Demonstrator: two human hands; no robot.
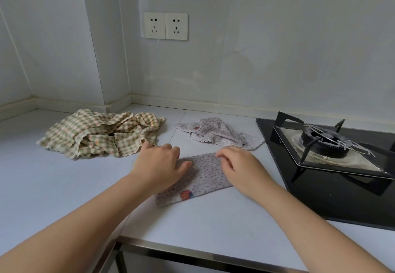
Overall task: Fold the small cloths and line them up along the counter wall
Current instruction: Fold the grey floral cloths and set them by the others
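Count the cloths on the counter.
3: checkered heap back left, may hide more; crumpled dotted cloth beside the gas hob; flat dotted cloth under left hand and right hand.

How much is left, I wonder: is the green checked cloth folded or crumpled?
Crumpled, not folded. The green checked cloth lies in a loose, rumpled heap on the counter, its wavy edges bunched and overlapping unevenly.

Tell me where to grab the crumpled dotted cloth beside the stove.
Probably pinch the crumpled dotted cloth at its left corner, which lies flat and juts out free on the counter. Come from the left with the left hand; the stove crowds its right side.
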